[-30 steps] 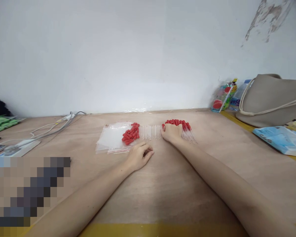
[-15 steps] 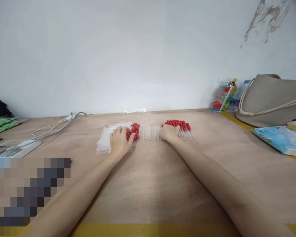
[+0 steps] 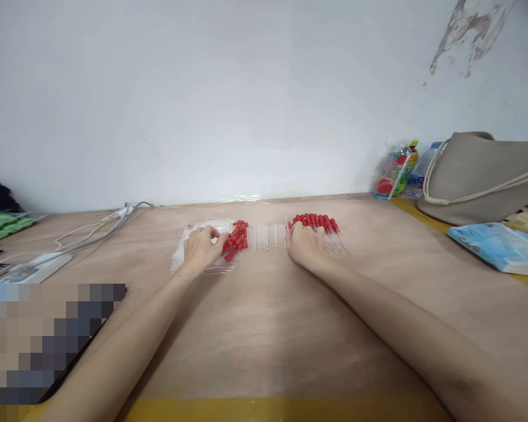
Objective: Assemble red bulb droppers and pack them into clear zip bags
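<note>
At the left end of the work, my left hand [image 3: 201, 247] rests over flat clear plastic bags [image 3: 180, 249]. Its thumb and forefinger are pinched together at the edge of a loose pile of small red caps [image 3: 236, 239]; what lies between the fingertips is hidden. Thin whitish sticks [image 3: 265, 237] lie side by side in a row right of the pile. My right hand [image 3: 305, 241] is closed at the row's right end, with a thin stick seeming to stick out of its fingers. Beyond it lies a group of sticks with red caps [image 3: 319, 220], partly covered by that hand.
Cables and a white power strip [image 3: 48, 264] lie on the left, near green packets [image 3: 4, 228]. A blurred-out patch [image 3: 48, 346] covers the lower left. On the right are drink bottles [image 3: 393, 173], a grey bag [image 3: 479, 176] and a blue tissue pack [image 3: 488, 246]. A wall closes the back.
My left hand has shifted left off the red pile, its thumb and forefinger coming together. My right hand has turned and moved slightly right, its fingers still curled.
</note>
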Demonstrator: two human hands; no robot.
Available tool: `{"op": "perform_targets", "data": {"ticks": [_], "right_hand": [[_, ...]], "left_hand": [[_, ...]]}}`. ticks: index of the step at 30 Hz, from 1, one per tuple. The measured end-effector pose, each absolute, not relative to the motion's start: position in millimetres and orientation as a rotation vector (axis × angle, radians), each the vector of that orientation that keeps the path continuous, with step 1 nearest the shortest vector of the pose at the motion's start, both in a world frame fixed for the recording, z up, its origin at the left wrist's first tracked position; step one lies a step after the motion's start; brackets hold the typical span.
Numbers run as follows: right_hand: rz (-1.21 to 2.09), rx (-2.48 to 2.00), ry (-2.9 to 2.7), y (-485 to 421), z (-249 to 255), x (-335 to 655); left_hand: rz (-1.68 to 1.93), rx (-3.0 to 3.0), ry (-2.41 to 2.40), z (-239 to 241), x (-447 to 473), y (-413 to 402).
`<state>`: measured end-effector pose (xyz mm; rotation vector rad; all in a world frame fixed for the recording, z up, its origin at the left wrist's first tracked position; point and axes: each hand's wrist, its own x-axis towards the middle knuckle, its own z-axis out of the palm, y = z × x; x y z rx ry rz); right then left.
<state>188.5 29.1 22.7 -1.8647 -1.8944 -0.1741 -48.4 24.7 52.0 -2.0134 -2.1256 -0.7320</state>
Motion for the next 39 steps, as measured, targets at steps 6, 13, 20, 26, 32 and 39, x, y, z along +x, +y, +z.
{"op": "perform_targets", "data": {"ticks": [6,13,20,26,32,39], "right_hand": [[-0.33,-1.488,-1.954,-1.7,-3.8,220.8],[-0.292,-1.264,-2.024,-22.7,-13.5,249.1],[-0.214,-1.264,-2.015,-23.1,-12.5,249.3],[-0.255,-1.185,-2.036,-21.8,-12.0,249.5],[-0.205,-1.176,-2.05,-24.0,-7.7,248.8],[-0.121,-1.108,-2.071,-25.3,-7.2,248.6]], "left_hand": [[-0.895,-2.115,-1.993,50.0,-42.2,23.5],[-0.948,-2.17,-2.054,42.5,-44.9,26.7],[-1.015,-2.15,-2.06,42.9,-46.1,25.1],[-1.061,-2.16,-1.945,46.4,-42.0,22.2],[-1.083,-2.265,-1.812,46.4,-35.6,20.2],[-1.28,-2.677,-1.496,17.9,7.1,-10.8]]}}
